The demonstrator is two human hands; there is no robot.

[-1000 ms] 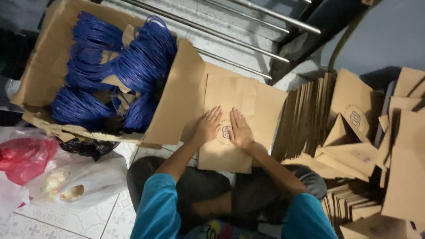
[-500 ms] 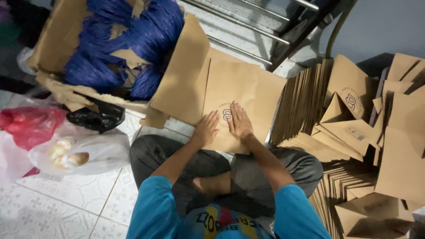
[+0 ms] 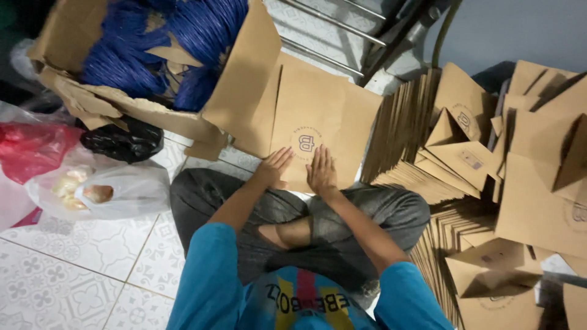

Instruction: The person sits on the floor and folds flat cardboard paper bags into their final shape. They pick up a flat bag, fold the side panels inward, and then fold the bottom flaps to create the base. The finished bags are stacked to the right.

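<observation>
Dim, even indoor light with soft shadows; the picture is slightly soft, with dark upper corners.

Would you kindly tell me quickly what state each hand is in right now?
Left hand: open, flat on the flat brown paper bag, gripping nothing.
Right hand: open, flat on the same bag, gripping nothing.

Looks like a home doubling as a little packing workshop — patterned tiled floor (image 3: 79,269), metal stair rails (image 3: 330,36) right behind, and the person sits cross-legged on the floor. Stacks of flat brown paper bags (image 3: 397,140) pile up at one side, a cardboard box (image 3: 238,85) full of blue cord bundles (image 3: 202,36) at the other — plus plastic bags (image 3: 128,189) of household stuff.
</observation>
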